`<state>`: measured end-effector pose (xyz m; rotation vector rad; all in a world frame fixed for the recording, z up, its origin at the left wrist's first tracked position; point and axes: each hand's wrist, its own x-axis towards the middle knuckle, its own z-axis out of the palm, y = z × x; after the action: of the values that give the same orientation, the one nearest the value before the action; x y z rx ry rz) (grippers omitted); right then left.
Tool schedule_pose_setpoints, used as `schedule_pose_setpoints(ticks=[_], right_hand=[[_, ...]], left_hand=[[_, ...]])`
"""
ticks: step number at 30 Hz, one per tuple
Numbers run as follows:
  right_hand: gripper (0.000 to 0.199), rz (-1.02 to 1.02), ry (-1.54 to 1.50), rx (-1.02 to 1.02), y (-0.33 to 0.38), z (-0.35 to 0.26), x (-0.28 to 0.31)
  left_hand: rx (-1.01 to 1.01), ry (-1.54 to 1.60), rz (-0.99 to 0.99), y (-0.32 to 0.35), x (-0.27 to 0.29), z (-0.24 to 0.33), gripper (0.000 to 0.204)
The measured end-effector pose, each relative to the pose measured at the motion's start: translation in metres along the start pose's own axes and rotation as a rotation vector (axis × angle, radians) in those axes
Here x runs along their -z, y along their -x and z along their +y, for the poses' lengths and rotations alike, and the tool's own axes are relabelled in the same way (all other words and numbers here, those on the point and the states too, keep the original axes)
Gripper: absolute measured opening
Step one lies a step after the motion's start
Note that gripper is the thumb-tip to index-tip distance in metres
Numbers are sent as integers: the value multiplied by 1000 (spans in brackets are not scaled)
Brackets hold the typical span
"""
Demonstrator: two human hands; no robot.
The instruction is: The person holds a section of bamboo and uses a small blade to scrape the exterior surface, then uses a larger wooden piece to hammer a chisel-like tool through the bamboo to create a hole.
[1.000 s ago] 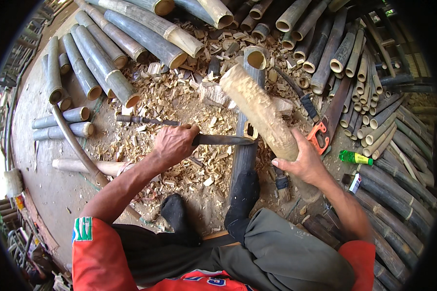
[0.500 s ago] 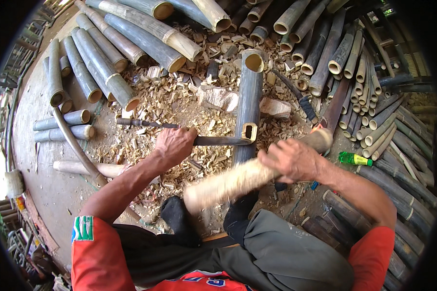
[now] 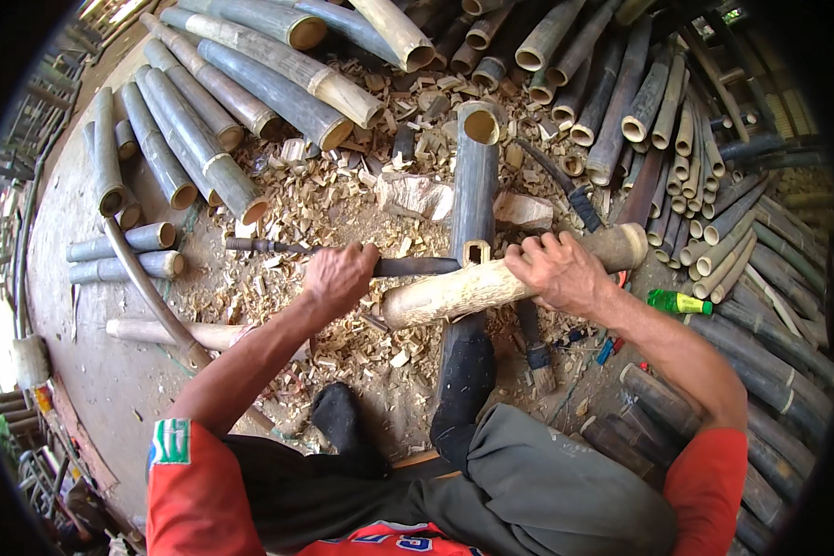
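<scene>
My left hand (image 3: 341, 276) is closed around a long dark chisel (image 3: 417, 266). Its slim handle sticks out to the left, and its flat blade reaches right to the upright bamboo tube (image 3: 474, 190). A squarish hole with a pale rim is cut in the tube's upper side. My right hand (image 3: 558, 271) grips a thick wooden club (image 3: 445, 295), pale and rough along its striking part. The club lies across the tube just below the hole, hiding the tube there and perhaps the blade tip. A foot in a dark sock (image 3: 465, 371) rests on the tube's near part.
Wood chips (image 3: 343, 199) cover the ground around the tube. Cut bamboo tubes (image 3: 195, 139) lie at the far left, and more bamboo (image 3: 612, 102) is stacked along the right. A green bottle (image 3: 678, 302) lies at right. A curved pole (image 3: 148, 283) lies at left.
The club has swung up and away from me, from a blurred low position to across the tube just below the hole. My left hand still holds the chisel in nearly the same place.
</scene>
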<state>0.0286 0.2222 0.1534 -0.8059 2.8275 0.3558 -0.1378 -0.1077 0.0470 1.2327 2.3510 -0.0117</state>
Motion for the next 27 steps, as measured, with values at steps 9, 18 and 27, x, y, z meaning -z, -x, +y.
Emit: schedule_pose_setpoints(ticks=[9,18,27], right_hand=[[79,12,-306,188,16,-84,48],[84,-45,-358,29,28,-71,43],[83,-23,-165,57,30,-11,11]], left_hand=[[198,1001,116,-37,5,-13,27],[-81,115,77,-1,7,28,13],[-58,74,-60,-8,11,32,15]])
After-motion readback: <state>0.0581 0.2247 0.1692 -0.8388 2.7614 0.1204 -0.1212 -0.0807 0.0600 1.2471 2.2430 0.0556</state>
